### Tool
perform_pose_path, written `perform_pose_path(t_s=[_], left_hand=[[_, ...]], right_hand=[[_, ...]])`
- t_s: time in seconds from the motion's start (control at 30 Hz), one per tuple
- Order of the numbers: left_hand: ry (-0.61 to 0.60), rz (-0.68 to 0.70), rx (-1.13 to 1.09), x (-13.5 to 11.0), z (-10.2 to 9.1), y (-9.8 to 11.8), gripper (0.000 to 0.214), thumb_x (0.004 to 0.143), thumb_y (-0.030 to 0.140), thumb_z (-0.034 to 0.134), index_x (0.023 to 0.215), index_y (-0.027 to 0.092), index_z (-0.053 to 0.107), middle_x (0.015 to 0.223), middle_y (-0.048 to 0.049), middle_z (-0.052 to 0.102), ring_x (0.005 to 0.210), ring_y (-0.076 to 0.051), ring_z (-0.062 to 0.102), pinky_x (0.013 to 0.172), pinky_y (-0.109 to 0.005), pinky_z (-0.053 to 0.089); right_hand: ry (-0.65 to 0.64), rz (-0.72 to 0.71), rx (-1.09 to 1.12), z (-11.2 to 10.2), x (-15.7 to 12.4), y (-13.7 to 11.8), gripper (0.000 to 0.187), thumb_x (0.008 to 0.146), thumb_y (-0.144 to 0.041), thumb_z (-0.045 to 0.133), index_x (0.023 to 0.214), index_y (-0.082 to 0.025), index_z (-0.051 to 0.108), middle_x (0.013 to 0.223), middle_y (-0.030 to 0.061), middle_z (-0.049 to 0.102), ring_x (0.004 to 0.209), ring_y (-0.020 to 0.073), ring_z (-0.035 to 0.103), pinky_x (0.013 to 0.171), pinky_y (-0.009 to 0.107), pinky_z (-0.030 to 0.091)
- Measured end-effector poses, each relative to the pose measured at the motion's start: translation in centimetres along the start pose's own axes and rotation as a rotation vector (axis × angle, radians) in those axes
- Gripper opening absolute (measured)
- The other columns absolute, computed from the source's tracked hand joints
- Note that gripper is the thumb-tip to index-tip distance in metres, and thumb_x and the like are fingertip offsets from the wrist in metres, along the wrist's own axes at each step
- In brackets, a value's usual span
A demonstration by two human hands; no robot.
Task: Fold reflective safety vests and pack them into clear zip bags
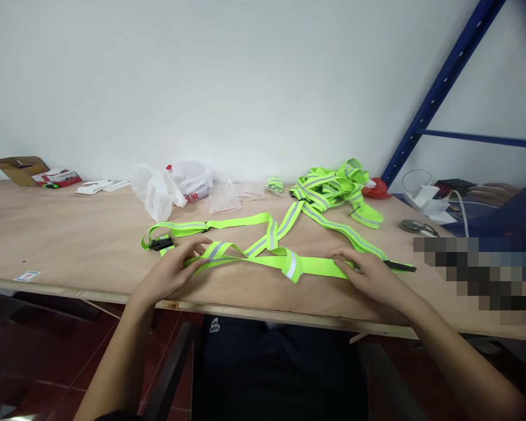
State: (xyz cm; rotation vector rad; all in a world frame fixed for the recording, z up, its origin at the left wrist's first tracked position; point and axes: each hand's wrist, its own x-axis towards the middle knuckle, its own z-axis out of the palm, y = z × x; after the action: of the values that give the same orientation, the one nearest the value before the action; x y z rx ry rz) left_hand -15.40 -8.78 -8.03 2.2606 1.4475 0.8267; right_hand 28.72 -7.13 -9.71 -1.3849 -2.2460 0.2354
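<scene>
A neon-yellow reflective strap [319,266] with a silver stripe lies stretched between my hands near the table's front edge. My left hand [170,275] pinches its left end, close to a black buckle [161,242]. The fingers of my right hand [362,272] are closed on its right part, beside another black buckle [398,266]. The strap is twisted in the middle, where a short tail with a silver patch hangs over it. Further strap lengths [236,221] loop behind and run to a tangled pile of the same straps [326,187] at the back.
White plastic bags [158,190] and small clear zip bags [225,199] lie at the back, with a rolled strap in a bag [275,185]. An open cardboard box [20,169] stands far left. A red bag [377,188], cables and a blue metal frame [442,88] are at the right.
</scene>
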Motion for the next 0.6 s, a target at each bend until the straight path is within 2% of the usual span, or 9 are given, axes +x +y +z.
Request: perform_pose_path(t_s=[0.13,0.27,0.37,0.43,0.5,0.6], left_hand=[[0.059,0.078,0.114,0.2,0.1,-0.3,0.035,0.1,0.044,0.047,0.126,0.023,0.059,0.121,-0.0078,0.068,0.106,-0.026,0.064,0.088,-0.034,0.05],[0.054,0.124,0.227,-0.2,0.0,-0.5,0.033,0.1,0.04,0.044,0.12,0.022,0.064,0.112,-0.0082,0.068,0.097,-0.023,0.064,0.085,-0.032,0.05],[-0.015,0.147,0.296,-0.9,-0.1,-0.4,0.03,0.099,0.036,0.045,0.109,0.022,0.069,0.101,-0.0074,0.065,0.09,-0.021,0.063,0.079,-0.03,0.05],[-0.035,0.157,0.359,-1.4,0.0,-0.4,0.029,0.098,0.036,0.045,0.105,0.023,0.07,0.095,-0.0065,0.063,0.085,-0.02,0.062,0.075,-0.029,0.048],[-0.028,0.169,0.413,-1.7,0.2,-0.5,0.028,0.098,0.036,0.046,0.101,0.023,0.07,0.091,-0.0058,0.062,0.081,-0.02,0.061,0.071,-0.028,0.047],[0.045,0.218,0.454,-2.0,0.3,-1.0,0.021,0.096,0.029,0.046,0.095,0.022,0.066,0.093,-0.0062,0.065,0.083,-0.021,0.063,0.071,-0.029,0.047]], right_hand=[[-0.087,0.012,-0.036,-0.1,0.3,-0.1,0.037,0.095,-0.051,0.047,0.11,-0.026,0.07,0.119,0.0072,0.074,0.108,0.0289,0.069,0.091,0.042,0.055],[-0.125,-0.099,-0.213,0.4,-0.5,0.2,0.052,0.086,-0.056,0.062,0.129,-0.027,0.064,0.131,0.0074,0.068,0.119,0.0308,0.064,0.094,0.042,0.054],[-0.041,-0.181,-0.375,0.7,-1.4,0.8,0.048,0.093,-0.05,0.055,0.134,-0.025,0.06,0.128,0.0092,0.069,0.108,0.0292,0.069,0.077,0.038,0.057],[0.005,-0.239,-0.461,0.5,-2.0,1.0,0.043,0.097,-0.044,0.05,0.133,-0.024,0.06,0.122,0.0099,0.07,0.095,0.0263,0.071,0.064,0.034,0.055],[0.017,-0.305,-0.508,0.1,-2.3,1.1,0.042,0.098,-0.041,0.049,0.134,-0.023,0.059,0.115,0.0097,0.071,0.085,0.0235,0.071,0.056,0.03,0.05],[-0.004,-0.384,-0.563,-0.7,-2.4,1.3,0.047,0.094,-0.033,0.052,0.14,-0.024,0.053,0.108,0.009,0.07,0.081,0.0219,0.069,0.053,0.027,0.047]])
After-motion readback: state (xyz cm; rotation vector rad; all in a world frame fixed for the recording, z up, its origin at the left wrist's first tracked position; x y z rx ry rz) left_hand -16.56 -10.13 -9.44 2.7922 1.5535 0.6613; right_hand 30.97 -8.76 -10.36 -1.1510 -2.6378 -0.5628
